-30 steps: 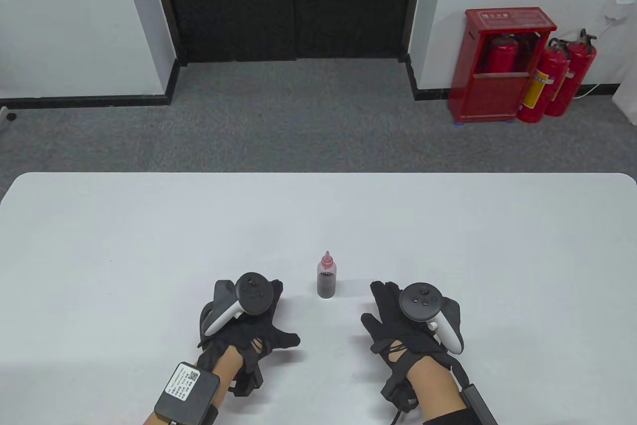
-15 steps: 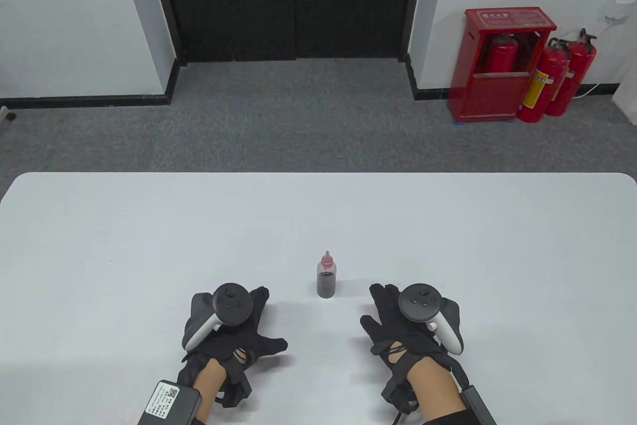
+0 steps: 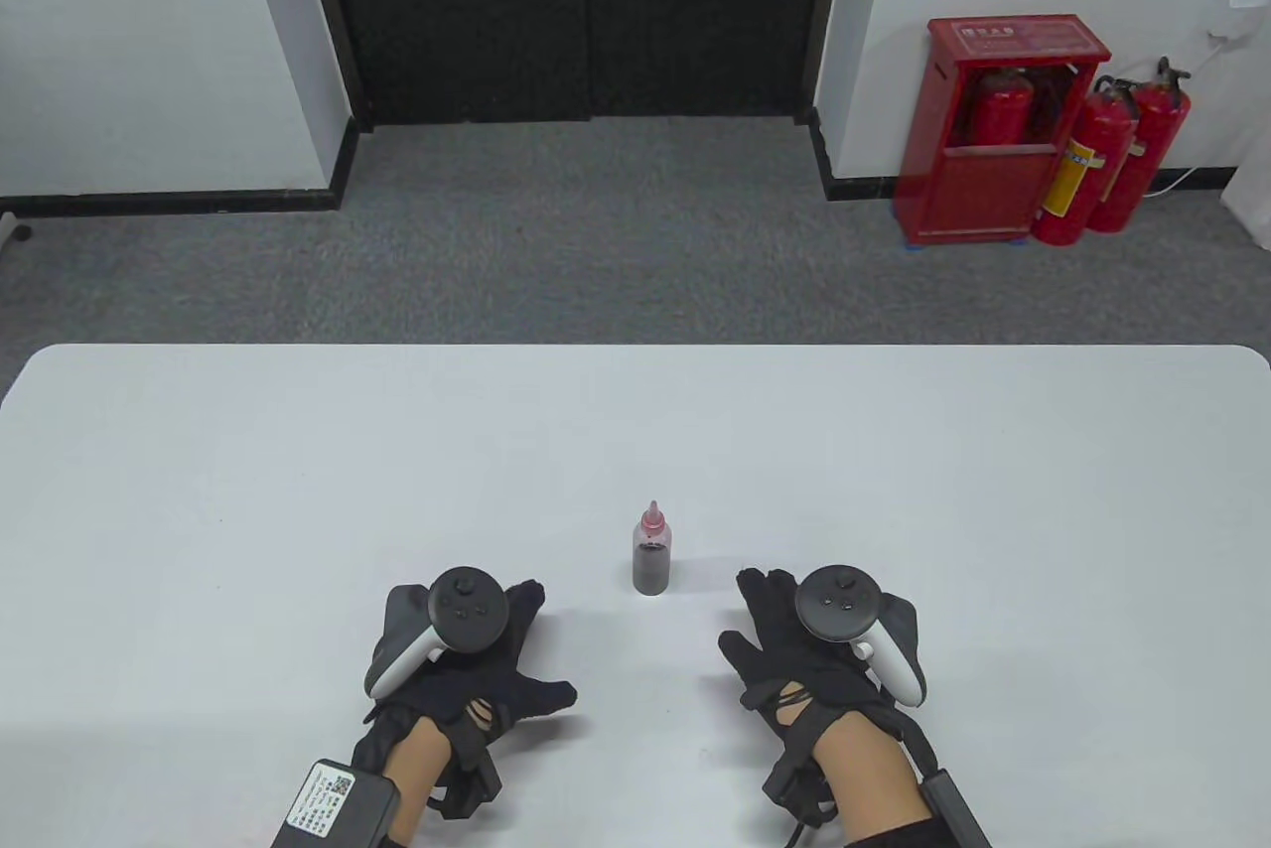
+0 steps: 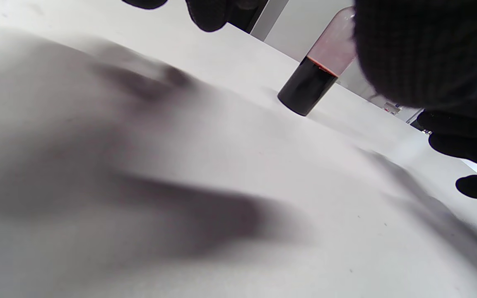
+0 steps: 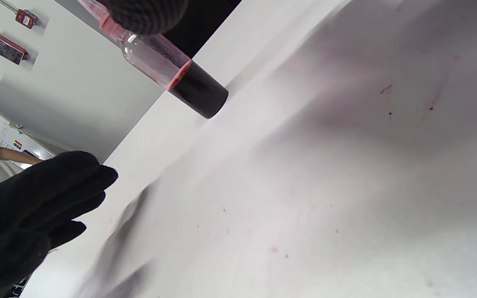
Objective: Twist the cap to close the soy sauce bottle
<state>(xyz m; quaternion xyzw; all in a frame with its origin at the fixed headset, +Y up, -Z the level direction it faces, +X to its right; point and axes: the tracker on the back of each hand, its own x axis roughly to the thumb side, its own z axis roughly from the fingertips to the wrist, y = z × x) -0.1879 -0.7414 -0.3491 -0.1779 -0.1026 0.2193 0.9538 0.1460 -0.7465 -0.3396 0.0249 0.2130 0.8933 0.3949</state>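
A small clear soy sauce bottle (image 3: 651, 560) stands upright on the white table (image 3: 635, 431), dark liquid in its lower half, with a pink pointed cap (image 3: 651, 518) on top. It also shows in the left wrist view (image 4: 311, 82) and the right wrist view (image 5: 180, 80). My left hand (image 3: 477, 649) rests flat on the table, fingers spread, left of and nearer than the bottle, holding nothing. My right hand (image 3: 794, 639) rests flat on the table to the bottle's right, fingers spread, holding nothing. Neither hand touches the bottle.
Beyond the table's far edge is grey carpet, a dark double door (image 3: 586, 4), and a red extinguisher cabinet (image 3: 993, 128) with two extinguishers (image 3: 1112, 153) at the back right. Small stains speckle the table in the right wrist view.
My left hand has drawn back toward me and to the left, away from the bottle, then settled. My right hand and the bottle have not moved.
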